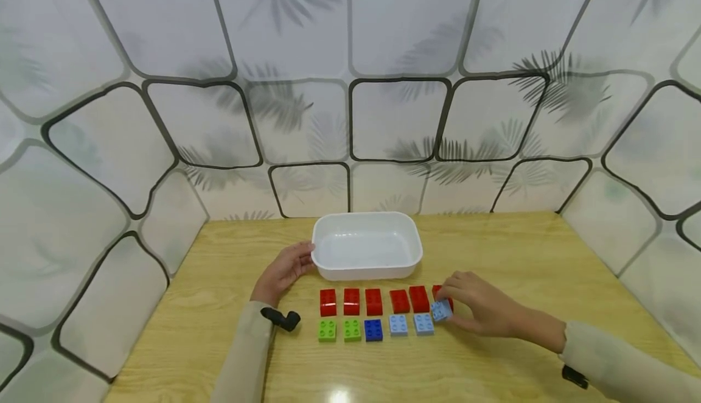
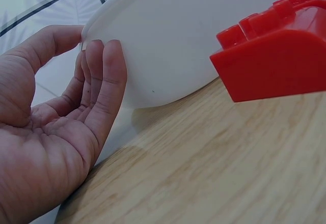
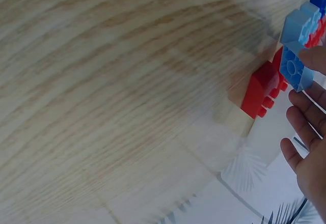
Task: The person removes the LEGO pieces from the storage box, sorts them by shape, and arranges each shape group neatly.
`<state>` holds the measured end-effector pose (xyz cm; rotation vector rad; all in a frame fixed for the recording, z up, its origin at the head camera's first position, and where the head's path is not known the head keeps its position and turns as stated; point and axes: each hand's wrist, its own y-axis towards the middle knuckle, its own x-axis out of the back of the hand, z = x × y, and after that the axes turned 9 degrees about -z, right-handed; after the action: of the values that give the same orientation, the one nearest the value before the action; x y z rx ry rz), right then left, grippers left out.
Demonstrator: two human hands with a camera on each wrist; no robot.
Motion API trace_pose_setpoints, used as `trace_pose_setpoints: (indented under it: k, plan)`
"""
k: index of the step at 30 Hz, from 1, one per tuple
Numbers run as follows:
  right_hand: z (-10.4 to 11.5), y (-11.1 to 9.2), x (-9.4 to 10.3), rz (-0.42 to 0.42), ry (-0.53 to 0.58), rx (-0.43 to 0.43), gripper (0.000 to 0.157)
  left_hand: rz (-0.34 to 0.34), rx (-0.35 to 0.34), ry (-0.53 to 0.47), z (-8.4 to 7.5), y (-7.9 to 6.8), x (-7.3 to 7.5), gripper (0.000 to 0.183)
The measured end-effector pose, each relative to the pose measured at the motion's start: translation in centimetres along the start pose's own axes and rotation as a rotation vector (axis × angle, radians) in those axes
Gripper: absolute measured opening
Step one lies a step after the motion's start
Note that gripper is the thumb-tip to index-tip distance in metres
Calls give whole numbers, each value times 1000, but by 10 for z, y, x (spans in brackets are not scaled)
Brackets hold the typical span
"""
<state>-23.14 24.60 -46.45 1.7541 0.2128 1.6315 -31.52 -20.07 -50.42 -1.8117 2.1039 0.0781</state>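
My left hand (image 1: 287, 269) holds the left end of a white plastic tub (image 1: 368, 274); in the left wrist view its fingertips lie against the outer wall and the thumb is at the rim. On the right, my right hand (image 1: 479, 305) pinches a light blue toy brick (image 1: 440, 311) between thumb and fingers. That brick is tilted, its hollow underside (image 3: 292, 67) facing the right wrist camera. Behind it, a red brick (image 1: 436, 290) is partly hidden by the hand. Two more light blue bricks (image 1: 424, 324) lie just left of the held one.
Several red bricks (image 1: 373, 302) form a row in front of the tub. Nearer me, two green bricks (image 1: 352, 330) and a dark blue brick (image 1: 373, 330) continue the light blue row. All stand on a wooden table (image 1: 219, 269) with patterned cloth (image 1: 306, 190) behind.
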Motion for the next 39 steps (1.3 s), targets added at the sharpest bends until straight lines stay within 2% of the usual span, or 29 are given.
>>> trace_pose_setpoints:
  k: [4, 10, 21, 29, 39]
  plan:
    - [1, -3, 0, 0, -6, 23, 36, -9, -9, 3, 0, 1, 0, 41]
    - [-1, -6, -2, 2, 10, 47, 37, -27, -23, 29, 2, 2, 0, 36]
    - [-3, -13, -4, 47, 20, -20, 38, -43, 0, 37, 1, 2, -1, 36]
    - [-4, -19, -6, 26, -19, 0, 34, -34, -5, 25, 1, 2, 0, 38]
    - [-4, -23, -10, 8, -107, 67, 35, -38, -11, 34, 2, 2, 0, 40]
